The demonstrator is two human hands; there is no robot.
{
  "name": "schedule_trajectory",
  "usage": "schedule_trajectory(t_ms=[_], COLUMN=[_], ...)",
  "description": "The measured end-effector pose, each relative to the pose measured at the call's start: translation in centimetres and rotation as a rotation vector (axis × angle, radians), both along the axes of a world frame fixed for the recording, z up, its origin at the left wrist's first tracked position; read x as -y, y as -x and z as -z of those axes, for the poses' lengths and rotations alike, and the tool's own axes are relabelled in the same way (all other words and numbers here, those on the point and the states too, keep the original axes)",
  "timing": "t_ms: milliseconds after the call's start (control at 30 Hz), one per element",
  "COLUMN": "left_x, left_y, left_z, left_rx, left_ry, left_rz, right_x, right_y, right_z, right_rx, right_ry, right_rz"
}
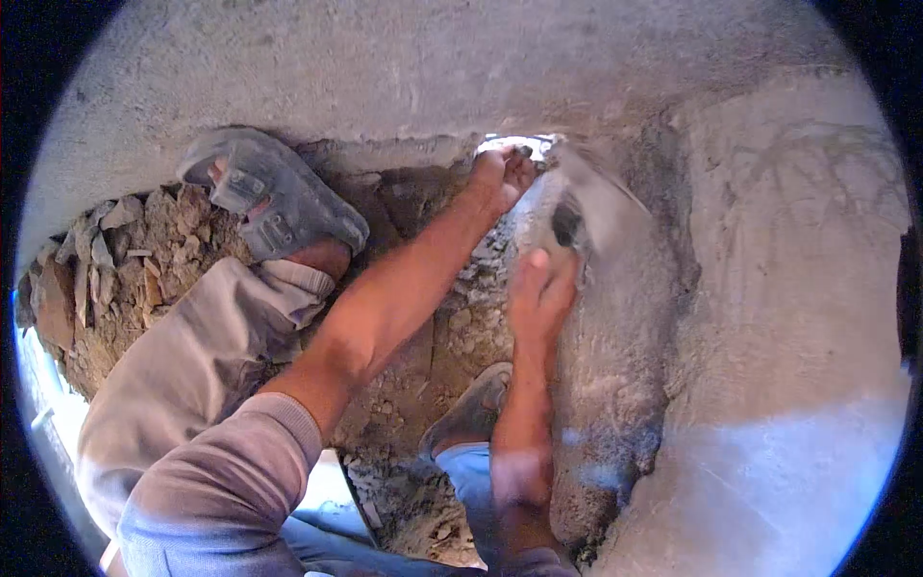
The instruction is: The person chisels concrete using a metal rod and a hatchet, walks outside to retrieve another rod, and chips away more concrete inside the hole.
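My left hand (504,179) reaches up to a bright gap (492,144) at the foot of the concrete wall. Its fingers are curled together, and a small dark spot shows at their tips; what they hold, if anything, I cannot make out. Below and to the right, my right hand (542,294) is closed around the handle of a trowel (608,200). The trowel's blade is smeared by motion and sits close to the rough grey mortar beside the gap. My right thumb points up along the handle, whose grip is mostly hidden.
Broken stones and earth (144,258) are heaped at the left. A dusty grey clog (274,192) on one foot stands against the wall (404,77); another shoe (469,412) is lower down on rubble. A rough plastered ledge (769,288) runs along the right.
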State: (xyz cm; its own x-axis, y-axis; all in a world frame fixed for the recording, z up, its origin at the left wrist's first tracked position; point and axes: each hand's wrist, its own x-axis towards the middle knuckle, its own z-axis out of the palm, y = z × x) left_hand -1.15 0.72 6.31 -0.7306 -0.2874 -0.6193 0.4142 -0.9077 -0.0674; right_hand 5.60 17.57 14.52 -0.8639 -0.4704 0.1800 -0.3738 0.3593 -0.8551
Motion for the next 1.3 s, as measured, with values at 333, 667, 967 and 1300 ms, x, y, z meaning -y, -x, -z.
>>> schedule_trajectory(t_ms=[333,667,967,1300], left_x=[-0.2,0.4,1.2,0.5], left_y=[-0.4,0.3,0.4,0.0], left_z=[2.2,5.7,2.4,1.7], left_rx=[-0.036,-0.141,-0.062,0.018], left_ry=[0.049,0.171,0.229,0.113], left_rz=[0.009,0.117,0.137,0.091], right_x=[0.8,1.0,1.4,1.1], right_y=[1.4,0.1,1.6,0.9], right_z=[0.6,-1.8,1.3,1.5], right_rx=[-0.037,-0.025,-0.059,0.004], right_ry=[-0.099,-0.045,-0.180,-0.204], right_rz=[0.036,0.003,0.015,-0.034])
